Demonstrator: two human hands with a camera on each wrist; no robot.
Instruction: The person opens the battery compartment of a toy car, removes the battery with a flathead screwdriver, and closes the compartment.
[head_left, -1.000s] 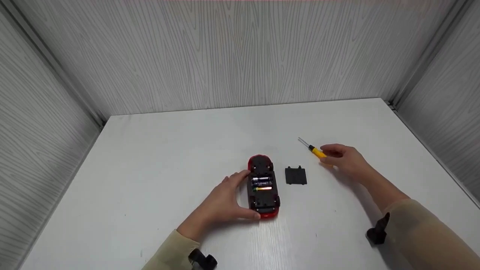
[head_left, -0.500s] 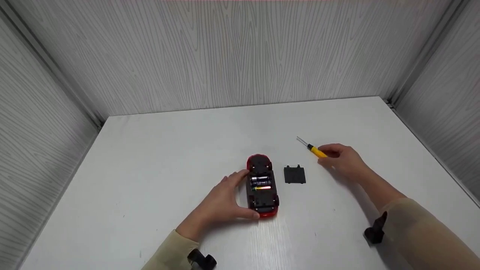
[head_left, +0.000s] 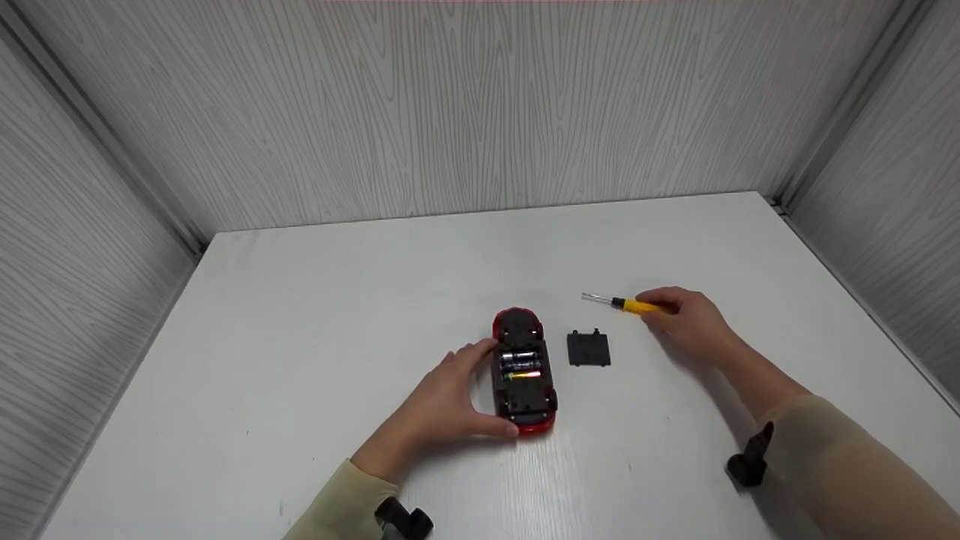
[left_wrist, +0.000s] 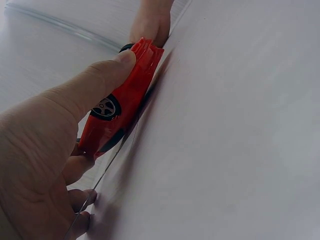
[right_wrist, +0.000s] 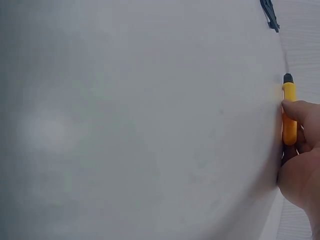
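Red toy car (head_left: 524, 371), upside down at frame centre on the white table (head_left: 315, 330), batteries (head_left: 520, 363) exposed; left hand (head_left: 442, 405) grasps its side. Black battery cover (head_left: 589, 349) lies just right of it. Right hand (head_left: 690, 319), right of centre, pinches yellow-handled screwdriver (head_left: 626, 304), shaft pointing left.

Right hand (right_wrist: 302, 170) gripping yellow screwdriver (right_wrist: 289, 117), white table (right_wrist: 140, 125)
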